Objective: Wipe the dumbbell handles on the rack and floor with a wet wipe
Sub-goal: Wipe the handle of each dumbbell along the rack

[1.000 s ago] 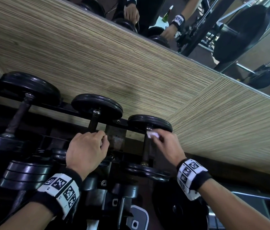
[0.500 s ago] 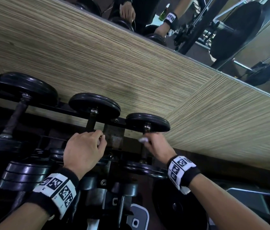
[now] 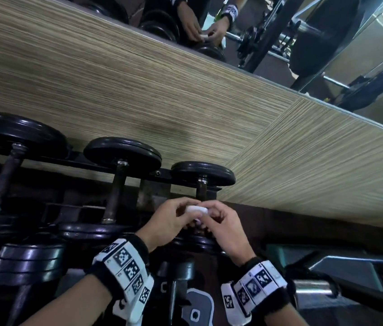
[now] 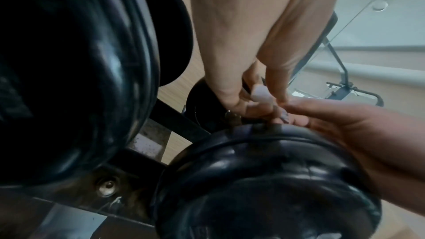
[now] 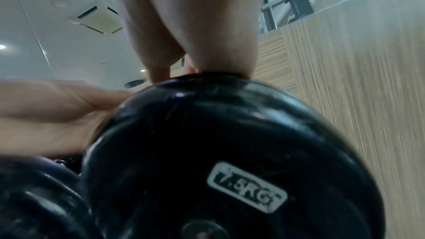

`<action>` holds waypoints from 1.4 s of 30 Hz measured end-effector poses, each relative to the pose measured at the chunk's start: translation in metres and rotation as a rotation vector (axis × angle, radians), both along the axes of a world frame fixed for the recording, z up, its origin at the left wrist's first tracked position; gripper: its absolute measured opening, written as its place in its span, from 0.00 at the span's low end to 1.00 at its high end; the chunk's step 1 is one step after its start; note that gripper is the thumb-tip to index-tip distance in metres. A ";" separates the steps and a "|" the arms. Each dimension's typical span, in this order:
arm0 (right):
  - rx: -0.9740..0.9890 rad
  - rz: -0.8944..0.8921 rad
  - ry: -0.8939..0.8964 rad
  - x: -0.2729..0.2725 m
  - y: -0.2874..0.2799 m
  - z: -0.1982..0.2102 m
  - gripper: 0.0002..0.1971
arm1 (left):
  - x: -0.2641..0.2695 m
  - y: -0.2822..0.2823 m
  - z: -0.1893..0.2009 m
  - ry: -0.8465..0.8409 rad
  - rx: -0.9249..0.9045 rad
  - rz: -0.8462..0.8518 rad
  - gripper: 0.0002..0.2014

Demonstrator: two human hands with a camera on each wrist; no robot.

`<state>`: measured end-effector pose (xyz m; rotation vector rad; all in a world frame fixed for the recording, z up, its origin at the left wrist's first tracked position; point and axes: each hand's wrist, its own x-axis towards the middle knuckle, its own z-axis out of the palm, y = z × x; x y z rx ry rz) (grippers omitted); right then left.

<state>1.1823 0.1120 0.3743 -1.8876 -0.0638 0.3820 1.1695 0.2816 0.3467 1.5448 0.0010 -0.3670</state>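
A small white wet wipe (image 3: 196, 210) is bunched between both hands, just above the near end of the rightmost dumbbell's handle (image 3: 201, 190). My left hand (image 3: 183, 211) pinches it from the left and my right hand (image 3: 209, 215) pinches it from the right, fingertips meeting. In the left wrist view the wipe (image 4: 261, 94) sits at my left fingertips (image 4: 243, 103), with the right hand (image 4: 345, 126) reaching in. The right wrist view is filled by that dumbbell's near head (image 5: 230, 152), labelled 7.5KG. The middle handle (image 3: 115, 196) and the left handle (image 3: 2, 180) lie bare on the rack.
A wood-grain wall panel (image 3: 185, 102) rises right behind the rack rail (image 3: 162, 174). Above it a mirror (image 3: 327, 31) reflects the hands and gym machines. Stacked black plates (image 3: 28, 262) sit lower left; a grey metal frame (image 3: 350, 271) stands lower right.
My left hand let go of the middle dumbbell's handle and moved right. My right hand came off the rightmost handle with the wipe. Both hands now hold the wipe together.
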 end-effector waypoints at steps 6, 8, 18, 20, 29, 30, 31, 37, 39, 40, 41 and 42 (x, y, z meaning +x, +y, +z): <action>-0.294 -0.461 -0.267 -0.014 0.011 -0.023 0.07 | 0.050 0.001 -0.010 0.017 0.330 0.339 0.03; -0.352 -0.479 -0.292 -0.015 0.013 -0.025 0.09 | 0.064 -0.002 -0.010 0.034 0.516 0.327 0.08; -0.373 -0.505 -0.327 -0.016 0.016 -0.023 0.12 | 0.058 -0.031 -0.026 0.058 0.570 0.105 0.10; -0.378 -0.518 -0.311 -0.016 0.017 -0.024 0.13 | 0.045 -0.026 -0.031 0.055 0.618 -0.056 0.09; -0.394 -0.510 -0.291 -0.017 0.019 -0.019 0.14 | 0.079 -0.032 -0.061 0.213 0.324 0.177 0.07; -0.389 -0.508 -0.294 -0.017 0.019 -0.019 0.14 | 0.085 -0.034 -0.062 0.201 0.292 0.251 0.09; -0.388 -0.505 -0.298 -0.017 0.020 -0.019 0.14 | 0.087 -0.035 -0.063 0.195 0.274 0.293 0.10; -0.411 -0.506 -0.324 -0.016 0.019 -0.023 0.14 | 0.044 -0.029 -0.067 0.205 0.455 -0.061 0.08; -0.416 -0.500 -0.332 -0.016 0.018 -0.024 0.14 | 0.037 -0.028 -0.067 0.248 0.488 -0.216 0.06; -0.415 -0.498 -0.333 -0.016 0.018 -0.024 0.14 | 0.040 -0.028 -0.066 0.271 0.459 -0.204 0.06; -0.417 -0.495 -0.333 -0.016 0.018 -0.024 0.14 | 0.048 -0.029 -0.066 0.297 0.393 -0.144 0.06; -0.420 -0.493 -0.334 -0.016 0.019 -0.024 0.14 | 0.057 -0.031 -0.063 0.329 0.314 -0.050 0.06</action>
